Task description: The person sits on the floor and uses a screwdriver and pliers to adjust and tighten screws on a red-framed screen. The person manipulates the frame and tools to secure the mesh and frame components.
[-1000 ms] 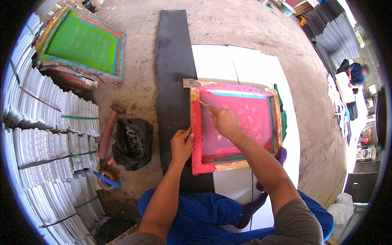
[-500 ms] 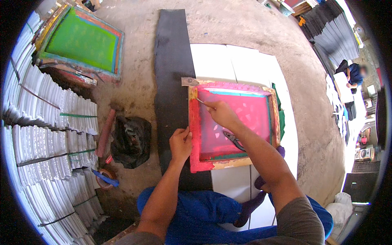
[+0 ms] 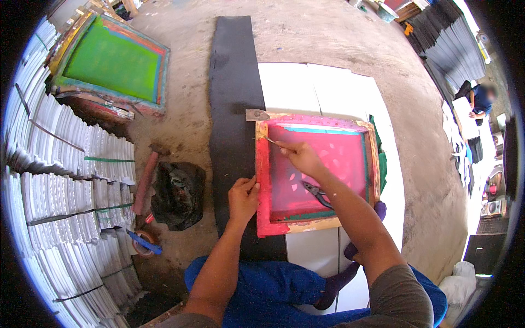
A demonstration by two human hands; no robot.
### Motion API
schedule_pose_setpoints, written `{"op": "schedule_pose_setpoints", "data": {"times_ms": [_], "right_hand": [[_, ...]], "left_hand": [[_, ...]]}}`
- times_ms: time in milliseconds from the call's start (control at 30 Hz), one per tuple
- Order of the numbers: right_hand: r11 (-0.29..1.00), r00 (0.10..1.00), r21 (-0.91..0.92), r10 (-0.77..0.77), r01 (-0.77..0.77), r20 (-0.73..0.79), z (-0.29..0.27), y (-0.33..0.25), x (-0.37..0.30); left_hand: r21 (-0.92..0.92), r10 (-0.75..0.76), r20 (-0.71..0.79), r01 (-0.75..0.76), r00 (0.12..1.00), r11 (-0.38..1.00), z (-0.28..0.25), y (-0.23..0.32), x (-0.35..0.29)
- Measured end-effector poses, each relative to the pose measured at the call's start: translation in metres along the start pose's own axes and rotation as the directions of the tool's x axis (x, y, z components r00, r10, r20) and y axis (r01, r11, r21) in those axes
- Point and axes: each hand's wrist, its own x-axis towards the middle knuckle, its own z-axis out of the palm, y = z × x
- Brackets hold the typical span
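Main piece: pink-stained wooden frame (image 3: 263, 180) with pink mesh (image 3: 333, 145); lies in front of the wearer, across white panels (image 3: 284, 82) and the edge of a black strip (image 3: 232, 65).
Left hand: we find the left hand (image 3: 243, 201) at the frame's left rail, fingers bent, thumb and fingertips against the outer edge; whether it pinches the wood, we cannot tell.
Right hand: the right hand (image 3: 301, 158), above the mesh, is closed around a thin tool (image 3: 270, 140), index finger laid along it; its tip points to the frame's upper left corner.
On the mesh: dark pliers (image 3: 314, 192), partly covered by the right forearm.
Right rail: green material (image 3: 381, 158) shows just beside it.
Left floor: crumpled black plastic bag (image 3: 178, 191), reddish roll (image 3: 145, 183) beside it; nearer us, a brown tape roll (image 3: 151, 236) with a blue strip (image 3: 139, 240) across it.
Far left: tied stacks of white sheets (image 3: 60, 197); beyond them, a green screen (image 3: 115, 60) in a paint-marked frame.
Far right: we note a co-worker (image 3: 481, 104) in dark blue, well apart, by a pale board (image 3: 465, 117).
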Motion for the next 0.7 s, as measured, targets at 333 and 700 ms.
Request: {"op": "schedule_pose_setpoints", "data": {"times_ms": [333,700], "right_hand": [[0.957,0.96,0.126,0.27,-0.26,-0.077,-0.001,-0.047,-0.018],[0.888,0.979,-0.416,0.159,-0.197,-0.125,-0.007,-0.087,-0.044]], "left_hand": [[-0.036,-0.031,-0.009,0.031,0.999,0.999,-0.002,0.001,0.004],[-0.02,-0.112,-0.006,0.112,0.994,0.994,-0.002,0.004,0.001]]}}
